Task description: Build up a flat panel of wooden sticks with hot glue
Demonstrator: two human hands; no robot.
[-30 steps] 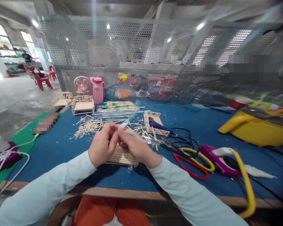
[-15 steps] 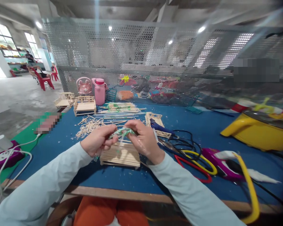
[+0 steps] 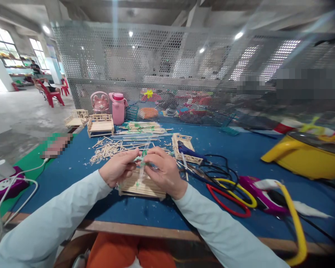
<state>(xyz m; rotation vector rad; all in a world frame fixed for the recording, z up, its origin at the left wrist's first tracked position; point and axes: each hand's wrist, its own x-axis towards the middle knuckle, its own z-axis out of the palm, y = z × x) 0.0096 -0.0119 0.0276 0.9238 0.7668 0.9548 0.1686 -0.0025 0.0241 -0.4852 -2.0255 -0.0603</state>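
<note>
Both hands pinch a crumpled clear plastic wrapper with green print [image 3: 142, 162], held over a small slatted wooden-stick panel [image 3: 147, 188] on the blue table. My left hand [image 3: 119, 168] is closed on the wrapper's left part, thumb against fingers. My right hand [image 3: 164, 171] grips it from the other side with bent fingers. One part of the wrapper stands up between them and another hangs down over the panel. Behind the hands lie a pile of short stick pieces [image 3: 107, 152] and a bundle of long sticks [image 3: 142, 127].
Right of my hands are a small stick frame [image 3: 185, 143], a blue glue gun [image 3: 191, 152], red-and-yellow-handled scissors [image 3: 241, 212], a purple power strip [image 3: 264, 193] and a yellow container [image 3: 293, 154]. Miniature stick furniture [image 3: 101, 125] and a pink flask [image 3: 118, 108] stand at the back left.
The wrapper was stretched sideways between my hands; now part of it stands upright between my fingers. My right hand has moved slightly left and its fingers have bent more.
</note>
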